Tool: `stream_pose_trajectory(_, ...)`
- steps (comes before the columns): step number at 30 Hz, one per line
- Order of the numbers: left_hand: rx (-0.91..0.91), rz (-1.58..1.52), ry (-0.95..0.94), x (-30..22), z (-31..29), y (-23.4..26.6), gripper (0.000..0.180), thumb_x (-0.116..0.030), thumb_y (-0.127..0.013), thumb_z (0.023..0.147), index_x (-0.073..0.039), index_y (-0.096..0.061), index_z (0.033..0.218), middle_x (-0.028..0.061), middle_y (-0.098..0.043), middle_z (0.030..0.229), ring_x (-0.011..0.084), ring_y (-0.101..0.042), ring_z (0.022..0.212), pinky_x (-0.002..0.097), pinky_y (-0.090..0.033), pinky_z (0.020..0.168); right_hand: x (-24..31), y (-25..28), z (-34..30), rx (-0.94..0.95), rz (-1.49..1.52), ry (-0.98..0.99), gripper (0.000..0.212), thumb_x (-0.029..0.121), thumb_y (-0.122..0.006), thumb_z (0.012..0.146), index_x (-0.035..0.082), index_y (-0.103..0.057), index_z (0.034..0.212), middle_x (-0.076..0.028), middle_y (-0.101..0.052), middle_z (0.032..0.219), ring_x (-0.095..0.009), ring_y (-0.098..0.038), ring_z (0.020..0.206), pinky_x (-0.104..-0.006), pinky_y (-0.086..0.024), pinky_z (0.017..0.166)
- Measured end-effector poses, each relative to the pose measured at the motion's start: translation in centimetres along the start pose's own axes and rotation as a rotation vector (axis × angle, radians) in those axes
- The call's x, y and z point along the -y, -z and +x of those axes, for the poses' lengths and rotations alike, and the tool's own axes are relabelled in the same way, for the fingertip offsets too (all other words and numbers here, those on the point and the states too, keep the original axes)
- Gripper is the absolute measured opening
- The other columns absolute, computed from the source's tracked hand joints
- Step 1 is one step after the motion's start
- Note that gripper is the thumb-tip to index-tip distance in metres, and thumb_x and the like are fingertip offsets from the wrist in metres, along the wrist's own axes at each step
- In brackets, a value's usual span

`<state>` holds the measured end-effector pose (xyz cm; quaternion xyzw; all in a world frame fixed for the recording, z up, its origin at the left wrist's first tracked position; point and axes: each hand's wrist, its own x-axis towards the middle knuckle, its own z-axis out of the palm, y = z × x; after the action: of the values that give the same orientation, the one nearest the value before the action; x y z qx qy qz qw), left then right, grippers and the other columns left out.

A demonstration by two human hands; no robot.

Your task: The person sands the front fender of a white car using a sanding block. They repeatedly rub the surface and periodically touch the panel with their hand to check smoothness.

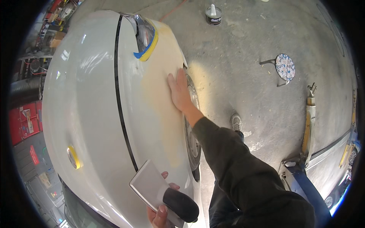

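My right hand [178, 91] lies flat with its fingers stretched out on the white car's front fender [167, 125], just above the wheel arch. Tan-yellow filler or sanded patches spread over the fender around it, blending into the white paint. In my left hand [159, 217], low in the view, is a hand sanding board [150, 186] with a pale flat rectangular plate and a black rounded handle. The thumb is on the near side, and fingertips show past the far edge. Blue and yellow masking tape [149, 48] borders the headlight [143, 34].
A roll of yellow tape [73, 157] rests on the hood [87, 114]. On the concrete floor stand a filler can [213, 16] and a round stool [285, 67]. A lift arm [308, 129] is at the right. Red tool storage [28, 117] lies beyond the car at left.
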<state>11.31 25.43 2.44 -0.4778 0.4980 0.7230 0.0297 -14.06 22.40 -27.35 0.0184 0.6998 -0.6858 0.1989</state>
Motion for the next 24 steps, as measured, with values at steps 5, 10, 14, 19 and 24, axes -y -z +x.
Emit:
stream_pose_trajectory(5, 0.016, -0.008, -0.063, 0.4, -1.5, 0.2, 0.088, -0.04, -0.066, 0.098, 0.006, -0.029, 0.163, 0.0238, -0.042, 0.164, 0.0317, -0.059, 0.135, 0.0408, -0.048, 0.113, 1.1, 0.4, -6.4, 0.039, -0.001, 0.061, 0.086, 0.045, -0.045, 0.112, -0.014, -0.012, 0.165, -0.032, -0.01, 0.175, -0.04, -0.006, 0.165, -0.0443, -0.007, 0.134)
stream_pose_trajectory(10, 0.022, 0.007, -0.11, 1.1, -2.4, 1.1, 0.086, -0.04, -0.065, 0.099, 0.005, -0.029, 0.163, 0.0244, -0.044, 0.162, 0.0303, -0.06, 0.13, 0.0387, -0.052, 0.106, 1.1, 0.7, -11.9, 0.082, -0.039, 0.145, 0.084, 0.039, -0.047, 0.112, -0.012, -0.008, 0.166, -0.03, -0.006, 0.176, -0.04, -0.004, 0.166, -0.0443, -0.007, 0.134)
stream_pose_trajectory(14, -0.006, 0.045, -0.193, 1.6, -2.8, 1.6, 0.085, -0.04, -0.064, 0.1, 0.005, -0.029, 0.163, 0.0252, -0.045, 0.16, 0.0286, -0.063, 0.124, 0.0359, -0.056, 0.099, 1.0, 1.1, -16.1, 0.107, -0.087, 0.186, 0.082, 0.034, -0.048, 0.111, -0.01, -0.006, 0.167, -0.028, -0.005, 0.177, -0.039, -0.004, 0.166, -0.0445, -0.007, 0.134)
stream_pose_trajectory(19, -0.011, 0.096, -0.256, 2.3, -3.2, 2.0, 0.083, -0.04, -0.063, 0.101, 0.006, -0.03, 0.162, 0.0256, -0.046, 0.158, 0.0268, -0.064, 0.119, 0.0337, -0.059, 0.093, 0.2, 1.7, -20.5, 0.102, -0.112, 0.271, 0.081, 0.03, -0.047, 0.111, -0.01, -0.006, 0.167, -0.029, -0.005, 0.177, -0.04, -0.005, 0.166, -0.0453, -0.007, 0.134)
stream_pose_trajectory(24, 0.092, 0.059, -0.218, 2.7, -2.2, 2.2, 0.076, -0.032, -0.064, 0.102, 0.006, -0.035, 0.16, 0.0194, -0.045, 0.161, 0.0279, -0.059, 0.129, 0.0403, -0.047, 0.111, -0.8, 2.2, -26.6, 0.123, -0.089, 0.239, 0.081, 0.028, -0.05, 0.11, -0.009, -0.008, 0.168, -0.028, -0.008, 0.177, -0.04, -0.009, 0.165, -0.0467, -0.009, 0.133)
